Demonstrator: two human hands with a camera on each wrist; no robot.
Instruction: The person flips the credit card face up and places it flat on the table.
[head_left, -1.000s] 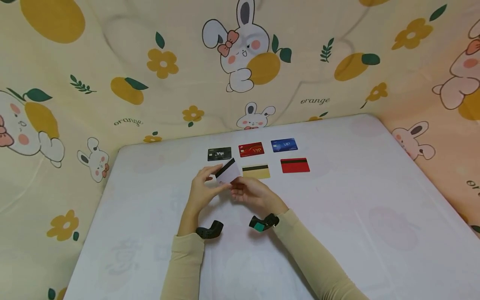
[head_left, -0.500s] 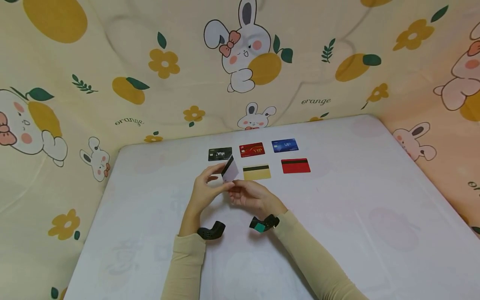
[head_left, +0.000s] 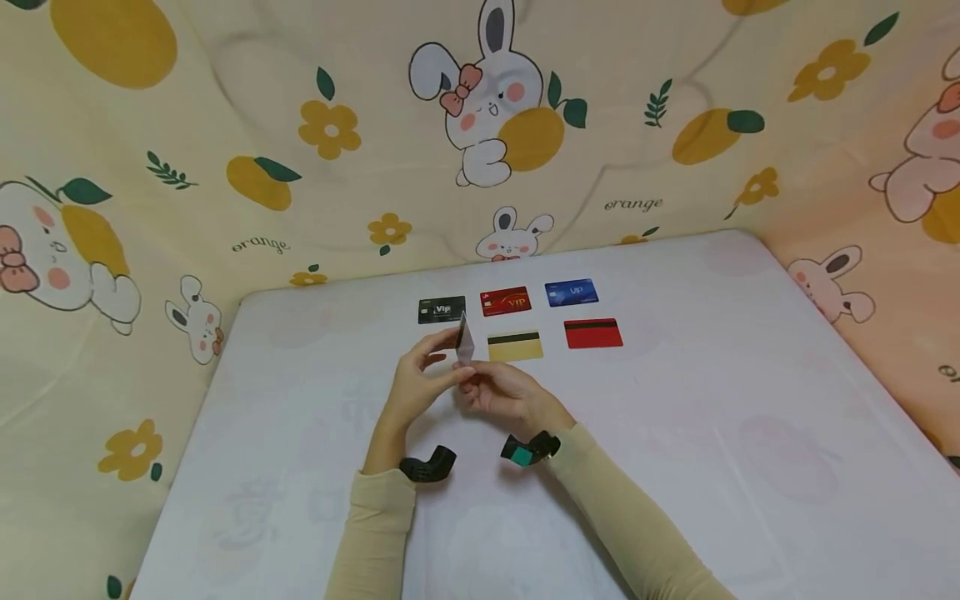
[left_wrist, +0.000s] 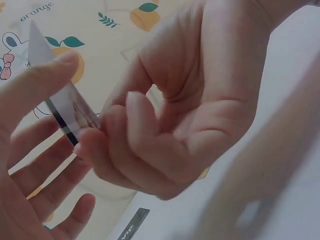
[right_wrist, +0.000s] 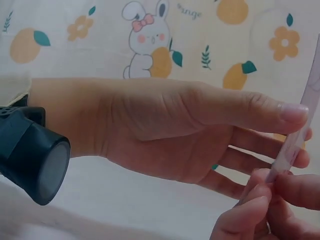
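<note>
A pale card (head_left: 466, 343) with a black stripe stands nearly edge-on between my two hands in the head view, above the table. My left hand (head_left: 422, 375) holds it, thumb on one side and fingers on the other; the left wrist view shows the thumb against the card's face (left_wrist: 64, 102). At its lower end, the right hand (head_left: 510, 389) pinches the card between thumb and fingertips, its other fingers curled. In the right wrist view the card (right_wrist: 289, 155) shows as a thin slanted strip. Just beyond the hands lies a black VIP card (head_left: 438, 311), partly overlapped by the held card.
A red VIP card (head_left: 506, 301) and a blue VIP card (head_left: 572, 292) lie in the back row. In front of them lie a gold card (head_left: 515, 347) and a red card (head_left: 593, 334), both stripe-side up. A patterned cloth (head_left: 322, 200) rises behind the white table (head_left: 675, 400).
The pale card has turned from showing its striped face to nearly edge-on. My left hand has shifted slightly right; the right hand keeps its pinch at the lower end.
</note>
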